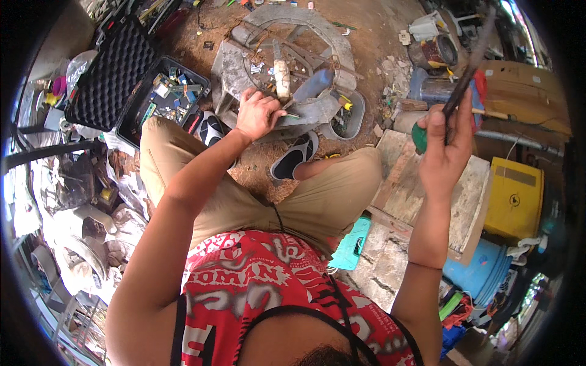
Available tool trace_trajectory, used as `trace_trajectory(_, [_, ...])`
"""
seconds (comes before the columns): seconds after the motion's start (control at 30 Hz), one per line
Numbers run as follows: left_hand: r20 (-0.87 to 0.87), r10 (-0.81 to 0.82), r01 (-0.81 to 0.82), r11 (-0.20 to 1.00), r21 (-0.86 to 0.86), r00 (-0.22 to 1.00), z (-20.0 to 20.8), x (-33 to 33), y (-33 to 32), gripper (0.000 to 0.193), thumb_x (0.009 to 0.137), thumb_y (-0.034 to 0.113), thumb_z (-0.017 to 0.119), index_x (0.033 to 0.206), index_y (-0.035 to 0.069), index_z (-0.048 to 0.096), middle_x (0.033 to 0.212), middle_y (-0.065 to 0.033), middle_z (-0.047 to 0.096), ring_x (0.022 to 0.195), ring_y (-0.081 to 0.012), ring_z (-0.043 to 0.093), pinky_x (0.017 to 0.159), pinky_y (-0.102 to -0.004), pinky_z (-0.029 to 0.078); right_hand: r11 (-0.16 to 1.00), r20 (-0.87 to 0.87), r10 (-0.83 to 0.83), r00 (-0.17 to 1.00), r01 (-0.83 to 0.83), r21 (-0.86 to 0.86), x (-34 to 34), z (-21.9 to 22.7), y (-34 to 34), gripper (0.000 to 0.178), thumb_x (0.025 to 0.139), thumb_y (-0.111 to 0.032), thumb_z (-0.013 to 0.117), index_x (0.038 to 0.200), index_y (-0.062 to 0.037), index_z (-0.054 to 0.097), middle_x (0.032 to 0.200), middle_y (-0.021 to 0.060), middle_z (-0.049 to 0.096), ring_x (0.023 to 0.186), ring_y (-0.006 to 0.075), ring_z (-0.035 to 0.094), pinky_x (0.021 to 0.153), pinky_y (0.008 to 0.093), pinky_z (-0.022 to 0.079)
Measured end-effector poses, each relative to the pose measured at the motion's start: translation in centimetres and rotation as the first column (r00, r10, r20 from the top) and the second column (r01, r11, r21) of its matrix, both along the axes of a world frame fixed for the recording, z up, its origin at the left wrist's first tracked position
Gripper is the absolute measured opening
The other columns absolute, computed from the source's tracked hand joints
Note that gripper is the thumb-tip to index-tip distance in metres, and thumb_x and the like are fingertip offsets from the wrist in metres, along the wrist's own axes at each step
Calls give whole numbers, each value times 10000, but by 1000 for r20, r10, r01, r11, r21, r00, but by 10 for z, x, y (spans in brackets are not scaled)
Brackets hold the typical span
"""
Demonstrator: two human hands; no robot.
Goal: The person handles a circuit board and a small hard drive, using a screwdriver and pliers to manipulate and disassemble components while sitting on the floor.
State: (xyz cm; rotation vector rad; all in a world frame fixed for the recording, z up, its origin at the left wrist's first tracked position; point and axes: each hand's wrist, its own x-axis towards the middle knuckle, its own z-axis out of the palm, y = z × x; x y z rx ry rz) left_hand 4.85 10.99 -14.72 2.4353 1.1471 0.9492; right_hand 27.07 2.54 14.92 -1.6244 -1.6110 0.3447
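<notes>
Head cam, left to right: open black case [163, 96] full of small parts sits by the knee. Left hand [259, 114] is curled, thumb and fingers pinching a small flat piece [293, 116] over the near edge of the grey block [311, 112]; its long axis runs roughly sideways, tip to the right. Grey tub [354, 119] sits just beside that, so not much room there, then some bare floor. Right hand [445, 137] is wrapped round a dark bar [469, 72], raised, long axis slanting up and right, far end blurry, open air between the hands
</notes>
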Motion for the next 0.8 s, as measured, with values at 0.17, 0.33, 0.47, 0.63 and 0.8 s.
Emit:
trace_trajectory(0.17, [-48,-23,24,999,33,999,2,-1,-2,232,825,339,650,734,136,586,763,-5,613,801,-217,552,900,-424,345,966,-136,-188,973,157,-207,26,-89,15,557,949,-222,580,1440,-74,363,1133,88,611,718,90,557,653,244,486])
trace_trajectory(0.33, [-106,-56,58,998,16,993,0,3,-4,200,812,329,653,757,145,598,773,-8,592,778,-217,557,756,-381,382,881,66,-143,987,158,-446,11,-247,36,563,834,-69,589,1375,-34,436,1281,221,556,1192,224,552,982,322,420])
trace_trajectory(0.47, [-116,-54,59,997,42,992,-5,-5,-5,187,795,324,663,764,149,602,782,-5,593,767,-218,558,709,-368,405,793,183,-223,957,288,-537,-37,-235,80,554,814,-151,567,1347,-42,462,1255,212,547,1128,350,553,946,409,451])
trace_trajectory(0.63, [-61,-81,84,996,44,995,-5,-4,-5,181,789,317,675,764,152,606,786,2,596,763,-211,561,693,-359,416,766,393,-156,906,362,-532,-40,-243,89,572,861,-292,573,1361,-51,439,1326,238,424,1231,402,429,951,484,436])
trace_trajectory(0.8, [-62,-100,103,994,45,993,-1,-3,-4,114,770,262,673,821,166,638,787,-1,587,759,-214,557,679,-361,421,885,385,-112,916,268,-381,-42,-210,70,636,897,-357,522,1415,-29,352,1348,277,399,1241,445,405,1014,505,381])
